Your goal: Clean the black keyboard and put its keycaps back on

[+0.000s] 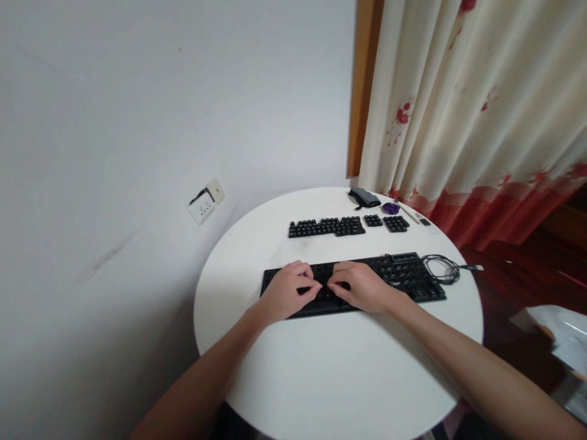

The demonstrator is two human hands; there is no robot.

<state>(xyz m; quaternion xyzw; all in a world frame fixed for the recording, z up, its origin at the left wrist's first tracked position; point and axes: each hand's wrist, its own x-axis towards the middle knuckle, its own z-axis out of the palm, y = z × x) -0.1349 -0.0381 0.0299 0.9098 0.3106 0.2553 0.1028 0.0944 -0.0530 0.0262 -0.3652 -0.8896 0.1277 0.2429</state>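
Note:
A black keyboard [403, 276] lies flat on the round white table, with many keycaps off, so its bare key sockets show on the right side. My left hand [290, 289] rests over its left half, thumb and forefinger pinched together. Just to the right, my right hand [362, 286] is pinched the same way, its fingertips close to the left ones. Whatever is between the fingers is too small to make out. Behind the keyboard sit loose black keycaps [326, 227] in rows, a small keycap group [373, 220] and a number-pad keycap group [396, 224].
The keyboard's coiled cable [443, 269] lies at its right, plug near the edge of the table [358, 379]. At the back are a dark grey object [365, 197], a purple lump [391, 208] and a thin white stick-like item [409, 212]. Wall left, curtain [458, 122] right.

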